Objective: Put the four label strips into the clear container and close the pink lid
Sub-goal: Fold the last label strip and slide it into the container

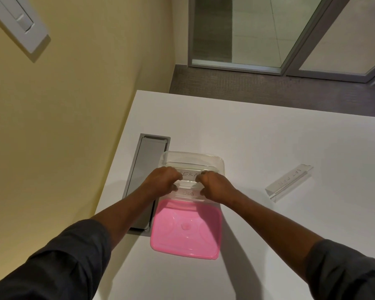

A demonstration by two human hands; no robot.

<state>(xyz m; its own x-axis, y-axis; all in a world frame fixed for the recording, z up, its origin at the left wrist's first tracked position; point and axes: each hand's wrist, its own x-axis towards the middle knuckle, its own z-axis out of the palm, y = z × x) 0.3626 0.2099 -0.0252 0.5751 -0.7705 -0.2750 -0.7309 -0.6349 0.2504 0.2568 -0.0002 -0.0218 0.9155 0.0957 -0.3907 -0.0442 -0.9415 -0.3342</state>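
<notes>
Nearby, grey hatch (pixel 146 180) L, one strip (pixel 289 182) R

Clear rectangular plastic container (pixel 212 162) sits open on the table, long side running left-right. Inside it lie clear plastic label strips with handwritten text, laid parallel to the long side: one strip reading "SERM…" (pixel 191 174), its ends covered, and nearer the camera a strip reading "DOG" (pixel 187 193). At least one more clear strip shows at the far side of the container; exact count inside cannot be told. Pink rectangular plastic lid (pixel 185 229) lies flat on the table, touching the container's near edge, not on it. Fourth clear label strip marked "BATMAN" (pixel 289 183) lies diagonally on the table, well apart to the right.
</notes>
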